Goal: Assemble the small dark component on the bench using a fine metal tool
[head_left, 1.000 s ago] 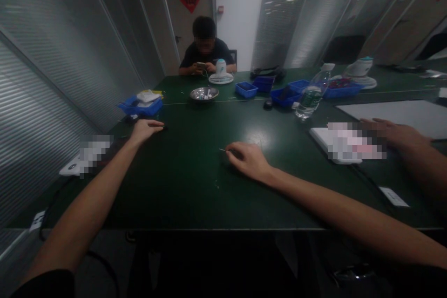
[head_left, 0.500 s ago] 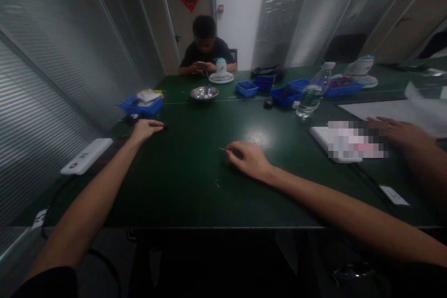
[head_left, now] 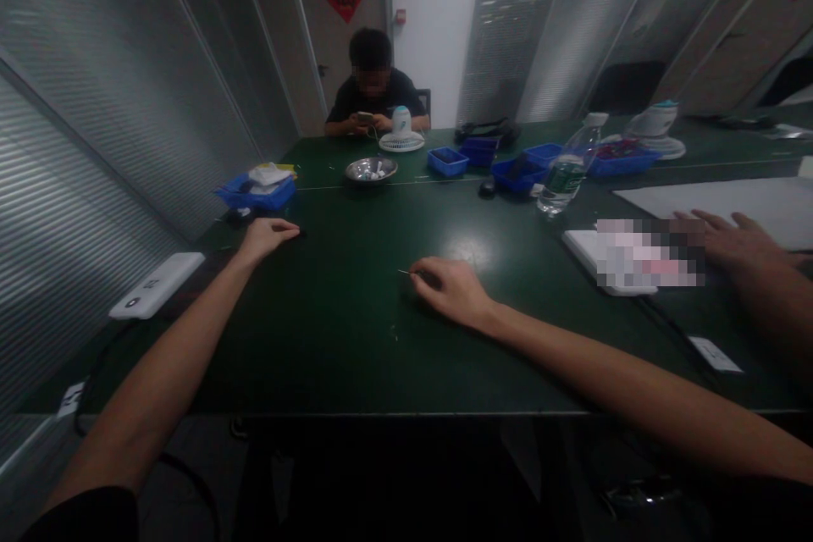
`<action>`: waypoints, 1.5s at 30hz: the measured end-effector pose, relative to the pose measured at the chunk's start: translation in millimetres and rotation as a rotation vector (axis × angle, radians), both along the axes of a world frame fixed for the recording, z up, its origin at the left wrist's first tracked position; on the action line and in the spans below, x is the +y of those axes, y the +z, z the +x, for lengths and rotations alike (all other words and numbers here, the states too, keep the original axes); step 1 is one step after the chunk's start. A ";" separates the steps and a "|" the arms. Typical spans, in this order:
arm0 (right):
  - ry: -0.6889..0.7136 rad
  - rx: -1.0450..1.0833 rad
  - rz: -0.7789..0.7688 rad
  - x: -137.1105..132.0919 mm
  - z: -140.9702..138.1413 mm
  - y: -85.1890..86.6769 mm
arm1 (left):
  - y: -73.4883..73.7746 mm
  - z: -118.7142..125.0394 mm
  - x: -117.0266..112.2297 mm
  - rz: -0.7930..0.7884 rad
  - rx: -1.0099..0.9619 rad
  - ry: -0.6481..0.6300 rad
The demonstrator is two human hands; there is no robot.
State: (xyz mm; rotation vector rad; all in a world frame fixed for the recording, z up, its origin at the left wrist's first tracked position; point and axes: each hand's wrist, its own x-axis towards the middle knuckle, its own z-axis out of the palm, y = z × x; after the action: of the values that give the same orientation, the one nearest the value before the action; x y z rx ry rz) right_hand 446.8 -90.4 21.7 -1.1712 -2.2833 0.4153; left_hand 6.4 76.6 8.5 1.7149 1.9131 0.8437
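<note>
Hands (head_left: pixel 262 240) (head_left: pixel 452 291) seemingly pinch tiny items (head_left: pixel 404 272); bowl (head_left: pixel 372 182), bottle (head_left: pixel 560 184), blue trays (head_left: pixel 265 201) stand beyond.

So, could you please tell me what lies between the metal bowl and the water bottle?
In the head view, several blue trays stand between the metal bowl and the water bottle, with a small black object beside them.

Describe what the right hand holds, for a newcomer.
On the green table, find the right hand, near the middle. From its fingers juts a thin, pale sliver, pointing left. Unlike the dark spot by the left hand, it's light and straight.
</note>
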 end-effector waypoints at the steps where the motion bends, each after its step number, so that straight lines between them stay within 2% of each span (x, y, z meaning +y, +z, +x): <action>1: 0.002 0.001 -0.003 -0.2 0.2 0.1 | 2.9 3.1 -2.3 -0.007 0.018 -0.006; 3: 0.006 0.005 -0.006 -0.4 0.2 0.0 | 9.3 13.4 -7.6 -0.039 0.034 -0.046; 5: 0.004 0.003 -0.003 -0.5 -0.1 -0.1 | 15.1 31.3 -14.9 -0.082 0.014 -0.144; 7: -0.003 -0.007 0.004 -0.2 -0.7 -0.1 | 19.0 56.8 -25.3 -0.112 -0.025 -0.311; 11: -0.004 -0.022 0.003 0.2 -1.9 -0.1 | 19.8 117.5 -56.9 -0.130 -0.058 -0.736; 13: -0.007 -0.021 0.014 0.1 -2.4 -0.3 | 18.1 143.5 -74.5 -0.092 -0.035 -0.894; 15: -0.009 -0.021 0.022 -0.4 -2.6 -0.3 | 16.4 161.6 -89.2 -0.012 -0.028 -0.988; 19: -0.019 -0.046 0.001 -1.2 -3.2 1.2 | 14.2 174.3 -103.7 0.089 -0.010 -1.023; 26: -0.006 -0.097 -0.012 -1.9 -5.6 4.2 | 11.8 174.1 -105.4 0.123 -0.008 -1.028; 32: 0.017 -0.121 -0.009 -1.7 -4.8 1.9 | 12.9 176.0 -108.2 0.095 -0.036 -1.075; 39: 0.032 -0.107 0.026 -1.6 -4.5 -3.3 | 14.1 174.8 -105.6 0.040 -0.053 -1.068; 45: 0.066 -0.133 0.022 -2.5 -5.6 -1.6 | 13.5 177.0 -107.4 0.028 -0.107 -1.118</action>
State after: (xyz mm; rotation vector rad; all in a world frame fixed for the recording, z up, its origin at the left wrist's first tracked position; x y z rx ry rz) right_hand 441.2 -92.9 20.1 -1.1460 -2.4403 0.3453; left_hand 183.4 -30.8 22.0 2.2490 0.6181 0.4698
